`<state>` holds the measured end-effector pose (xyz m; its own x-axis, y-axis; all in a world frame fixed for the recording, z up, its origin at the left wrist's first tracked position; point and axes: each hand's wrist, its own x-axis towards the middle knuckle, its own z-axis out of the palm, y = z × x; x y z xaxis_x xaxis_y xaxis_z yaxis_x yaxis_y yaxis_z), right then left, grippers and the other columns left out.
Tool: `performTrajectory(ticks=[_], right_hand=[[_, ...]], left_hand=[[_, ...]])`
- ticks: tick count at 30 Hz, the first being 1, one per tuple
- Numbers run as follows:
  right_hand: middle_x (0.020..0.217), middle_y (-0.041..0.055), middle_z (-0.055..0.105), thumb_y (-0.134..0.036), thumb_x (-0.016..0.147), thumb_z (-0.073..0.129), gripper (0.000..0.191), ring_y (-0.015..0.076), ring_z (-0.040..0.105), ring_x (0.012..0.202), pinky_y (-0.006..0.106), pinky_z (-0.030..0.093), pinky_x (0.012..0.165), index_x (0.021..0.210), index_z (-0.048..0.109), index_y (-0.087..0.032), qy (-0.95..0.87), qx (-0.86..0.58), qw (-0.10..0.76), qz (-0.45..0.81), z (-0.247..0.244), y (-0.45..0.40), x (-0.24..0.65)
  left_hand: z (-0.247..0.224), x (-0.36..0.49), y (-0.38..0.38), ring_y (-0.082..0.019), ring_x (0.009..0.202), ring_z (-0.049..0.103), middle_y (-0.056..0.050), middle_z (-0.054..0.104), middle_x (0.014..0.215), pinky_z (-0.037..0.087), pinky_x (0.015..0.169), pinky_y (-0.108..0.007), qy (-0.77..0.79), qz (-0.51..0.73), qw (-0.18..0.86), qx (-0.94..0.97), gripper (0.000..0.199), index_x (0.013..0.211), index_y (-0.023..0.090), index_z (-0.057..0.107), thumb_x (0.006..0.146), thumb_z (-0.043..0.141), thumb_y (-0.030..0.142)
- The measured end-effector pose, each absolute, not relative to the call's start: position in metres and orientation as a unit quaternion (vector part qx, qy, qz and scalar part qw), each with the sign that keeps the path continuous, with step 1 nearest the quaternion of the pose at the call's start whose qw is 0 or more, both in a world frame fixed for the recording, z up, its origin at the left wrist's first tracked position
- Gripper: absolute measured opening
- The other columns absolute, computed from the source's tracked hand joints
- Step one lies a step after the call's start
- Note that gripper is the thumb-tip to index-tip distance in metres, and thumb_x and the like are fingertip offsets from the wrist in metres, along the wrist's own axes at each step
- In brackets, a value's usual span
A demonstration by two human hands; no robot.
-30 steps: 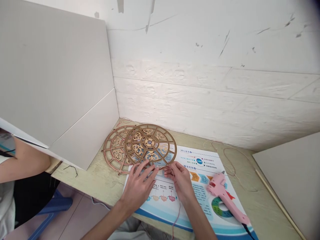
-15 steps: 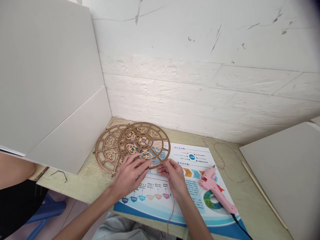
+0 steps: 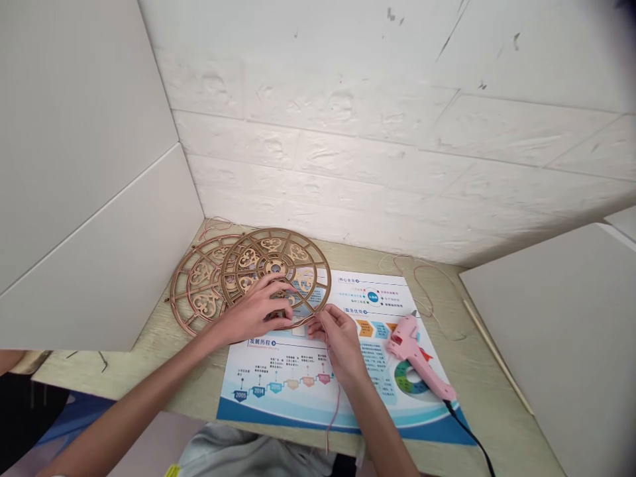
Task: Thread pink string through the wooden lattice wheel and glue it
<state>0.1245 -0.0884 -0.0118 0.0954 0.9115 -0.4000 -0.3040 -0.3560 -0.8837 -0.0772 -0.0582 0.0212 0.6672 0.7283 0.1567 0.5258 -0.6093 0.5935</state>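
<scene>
A round brown openwork disc (image 3: 325, 262) with spokes and scroll cut-outs overlaps a second disc (image 3: 175, 295) edged with pinkish cord. My left hand (image 3: 256, 308) rests over the near part of the upper disc, fingers bent and apart, thumb by its near rim. At that rim's right side, my right hand (image 3: 342, 341) is closed, thumb and forefinger pinching a thin pinkish cord (image 3: 338, 404). The cord runs along the near rim and hangs down past my right wrist to the table's front edge. My right fingertips partly hide the cord at the rim.
A pink glue gun (image 3: 422, 361) with a black cable lies on a printed sheet (image 3: 278, 414) to the right. Loose cord (image 3: 430, 298) and a thin stick (image 3: 497, 354) lie beyond it. White panels (image 3: 89, 252) flank the table; a white brick-patterned wall stands behind.
My left hand has shifted from the near rim further over the disc, its fingers more bent. My right hand stays pinching at the rim. The camera view has tilted and shifted.
</scene>
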Motion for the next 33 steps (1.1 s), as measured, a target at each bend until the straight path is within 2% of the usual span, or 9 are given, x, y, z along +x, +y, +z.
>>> performTrajectory(ticks=[10, 15, 18, 21, 25, 28, 33], right_hand=[[0.056, 0.0004, 0.065, -0.032, 0.059, 0.075, 0.022, 0.0122, 0.058, 0.049, 0.023, 0.049, 0.048, 0.061, 0.057, -0.019, -0.282, -0.560, 0.489, 0.606, -0.014, -0.089, 0.125], [0.058, 0.0014, 0.066, -0.033, 0.060, 0.076, 0.022, 0.0130, 0.059, 0.052, 0.024, 0.051, 0.050, 0.064, 0.060, -0.019, -0.292, -0.555, 0.480, 0.614, -0.014, -0.089, 0.127], [0.060, 0.0010, 0.066, -0.033, 0.061, 0.076, 0.021, 0.0136, 0.060, 0.053, 0.025, 0.052, 0.052, 0.066, 0.061, -0.019, -0.297, -0.550, 0.477, 0.617, -0.014, -0.089, 0.128], [0.059, -0.0002, 0.066, -0.032, 0.062, 0.075, 0.020, 0.0133, 0.060, 0.053, 0.024, 0.051, 0.052, 0.066, 0.061, -0.019, -0.298, -0.550, 0.482, 0.614, -0.014, -0.089, 0.128], [0.055, -0.0013, 0.064, -0.031, 0.062, 0.074, 0.019, 0.0122, 0.059, 0.051, 0.023, 0.049, 0.051, 0.063, 0.059, -0.019, -0.297, -0.557, 0.489, 0.602, -0.016, -0.089, 0.127], [0.054, -0.0018, 0.063, -0.033, 0.062, 0.074, 0.021, 0.0120, 0.058, 0.050, 0.023, 0.048, 0.050, 0.062, 0.057, -0.020, -0.297, -0.560, 0.494, 0.595, -0.017, -0.089, 0.125], [0.053, -0.0022, 0.061, -0.033, 0.064, 0.075, 0.023, 0.0137, 0.059, 0.052, 0.024, 0.048, 0.051, 0.064, 0.056, -0.020, -0.298, -0.559, 0.492, 0.597, -0.017, -0.089, 0.126]], left_hand=[[0.019, -0.081, -0.054, -0.027, 0.148, 0.025, 0.001, 0.052, 0.144, 0.030, 0.118, -0.051, 0.371, 0.191, 0.305, 0.856, 0.009, 0.088, 0.024, 0.066, 0.093, 0.068, 0.031], [0.026, -0.079, -0.050, -0.029, 0.144, 0.029, 0.000, 0.051, 0.144, 0.034, 0.115, -0.053, 0.375, 0.161, 0.294, 0.864, 0.003, 0.093, 0.027, 0.068, 0.092, 0.069, 0.029], [0.031, -0.076, -0.044, -0.032, 0.142, 0.030, -0.003, 0.050, 0.142, 0.037, 0.112, -0.056, 0.359, 0.124, 0.266, 0.886, 0.011, 0.098, 0.030, 0.071, 0.088, 0.074, 0.028], [0.035, -0.073, -0.038, -0.033, 0.143, 0.028, -0.007, 0.048, 0.144, 0.038, 0.113, -0.054, 0.328, 0.104, 0.252, 0.905, 0.017, 0.102, 0.028, 0.072, 0.086, 0.075, 0.023], [0.036, -0.070, -0.038, -0.032, 0.144, 0.028, -0.007, 0.047, 0.145, 0.039, 0.114, -0.050, 0.332, 0.108, 0.271, 0.897, 0.013, 0.099, 0.026, 0.073, 0.086, 0.075, 0.023], [0.029, -0.064, -0.044, -0.032, 0.142, 0.030, -0.006, 0.053, 0.139, 0.039, 0.114, -0.053, 0.387, 0.140, 0.284, 0.866, 0.009, 0.095, 0.025, 0.074, 0.089, 0.071, 0.032], [0.011, -0.049, -0.056, -0.036, 0.143, 0.028, -0.008, 0.053, 0.138, 0.035, 0.115, -0.060, 0.431, 0.205, 0.229, 0.848, 0.021, 0.080, 0.021, 0.076, 0.092, 0.066, 0.034]])
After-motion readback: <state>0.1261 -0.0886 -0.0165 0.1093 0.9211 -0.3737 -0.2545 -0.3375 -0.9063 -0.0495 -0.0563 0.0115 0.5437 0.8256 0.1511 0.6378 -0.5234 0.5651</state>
